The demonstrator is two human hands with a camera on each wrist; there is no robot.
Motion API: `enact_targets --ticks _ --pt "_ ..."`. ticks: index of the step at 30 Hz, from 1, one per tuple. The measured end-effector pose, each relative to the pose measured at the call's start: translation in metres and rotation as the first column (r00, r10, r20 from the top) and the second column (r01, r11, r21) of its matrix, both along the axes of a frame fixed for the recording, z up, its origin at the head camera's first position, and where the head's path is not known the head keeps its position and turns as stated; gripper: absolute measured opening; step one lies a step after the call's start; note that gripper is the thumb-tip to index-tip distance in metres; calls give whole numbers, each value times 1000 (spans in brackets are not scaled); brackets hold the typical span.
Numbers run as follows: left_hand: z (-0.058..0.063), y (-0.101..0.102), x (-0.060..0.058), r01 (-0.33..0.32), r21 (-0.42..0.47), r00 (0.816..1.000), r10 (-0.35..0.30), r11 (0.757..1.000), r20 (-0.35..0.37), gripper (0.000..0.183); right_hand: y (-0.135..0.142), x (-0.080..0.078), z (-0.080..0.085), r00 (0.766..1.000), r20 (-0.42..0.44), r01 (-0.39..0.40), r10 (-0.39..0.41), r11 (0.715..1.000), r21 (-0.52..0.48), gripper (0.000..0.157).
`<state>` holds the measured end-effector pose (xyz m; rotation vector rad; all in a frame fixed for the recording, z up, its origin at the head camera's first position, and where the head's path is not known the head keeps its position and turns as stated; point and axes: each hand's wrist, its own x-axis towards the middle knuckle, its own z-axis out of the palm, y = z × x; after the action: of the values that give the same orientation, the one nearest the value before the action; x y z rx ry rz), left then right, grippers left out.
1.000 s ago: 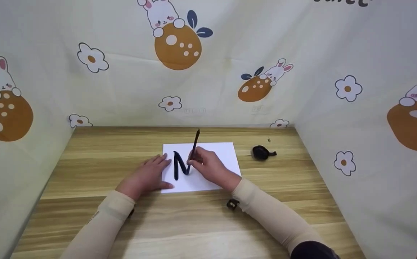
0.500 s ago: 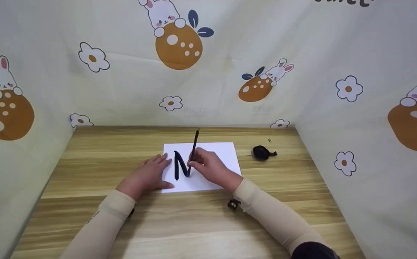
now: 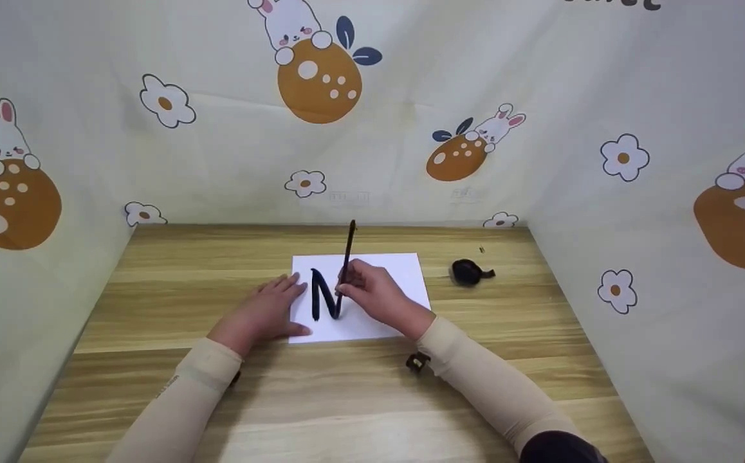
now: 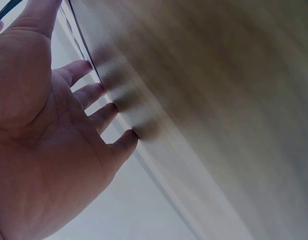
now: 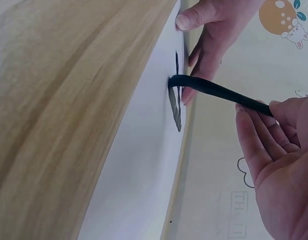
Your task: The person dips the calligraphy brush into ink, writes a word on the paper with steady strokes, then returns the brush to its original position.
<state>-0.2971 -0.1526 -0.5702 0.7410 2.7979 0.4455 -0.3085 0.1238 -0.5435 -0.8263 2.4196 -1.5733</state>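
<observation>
A wooden table (image 3: 308, 399) is the biggest thing. White paper (image 3: 359, 329) lies flat on it. The left hand (image 3: 262, 315) is spread out, with fingers on the paper's left side. The right hand (image 3: 377, 294) curls and pinches a dark brush (image 3: 348, 251). Its tip touches the paper, at the end of a thick black line (image 3: 316, 299). A round black thing (image 3: 466, 273) sits right of the paper.

Person wears beige slvs (image 3: 485, 376) w/ blk wrist gear (image 3: 412, 365).
</observation>
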Motion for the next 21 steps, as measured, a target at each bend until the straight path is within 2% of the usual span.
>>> enact_targets --ticks 5,11,21 --pt "-3 -1 -1 -3 -6 1000 3 1000 -5 107 -2 -2 3 999 37 11 -10 1000 -20 13" --pt "-1 0 -1 0 -10 1000 0 1000 -5 106 -3 -5 3 998 58 33 -30 998 -45 13" --pt "1 1 1 3 1 1000 -3 1000 -10 104 -7 -15 1 998 28 63 -61 995 -77 13"
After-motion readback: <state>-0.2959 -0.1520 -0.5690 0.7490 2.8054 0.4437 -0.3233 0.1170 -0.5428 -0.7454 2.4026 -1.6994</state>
